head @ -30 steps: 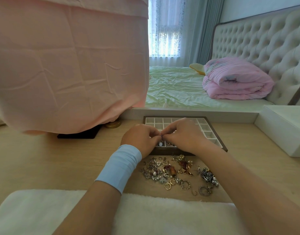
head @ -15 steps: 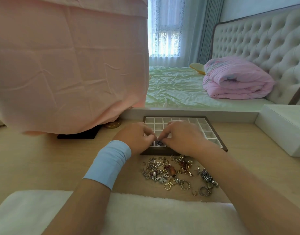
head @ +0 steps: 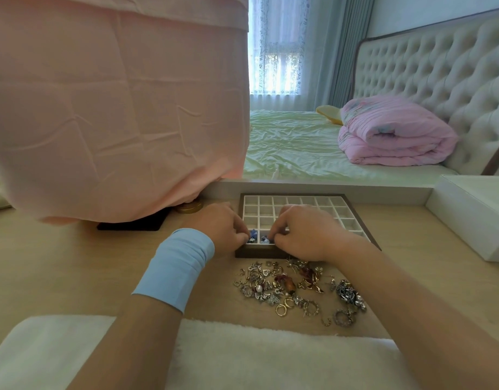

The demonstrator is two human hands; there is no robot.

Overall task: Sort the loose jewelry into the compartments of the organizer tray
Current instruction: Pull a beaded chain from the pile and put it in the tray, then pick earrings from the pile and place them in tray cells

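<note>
**Two hands part, two blue bits go down**

The big wooden desk [head: 59,263] runs under both arms. The tray [head: 256,253] with its many little white boxes sits just past the knuckles, and most of the boxes beyond the hands look bare.

A moment ago the two hands were pressed together, working at one small thing above the tray. Now they have come apart and dropped to the row of boxes closest to the person.

The left hand [head: 223,229], with a blue band [head: 175,268] on its wrist, has its fingers curled and pinches a blue bit [head: 252,234] at its tips. The right hand [head: 304,235] is curled too, and a second blue bit [head: 266,240] lies right at its fingertips. I cannot tell if it is gripping that one or has let go.

I think a pair has been pulled apart and is being put in two neighbouring boxes.

The pile of jewelry [head: 293,288] waits on the desk below the right wrist, so lots of sorting is left.
</note>
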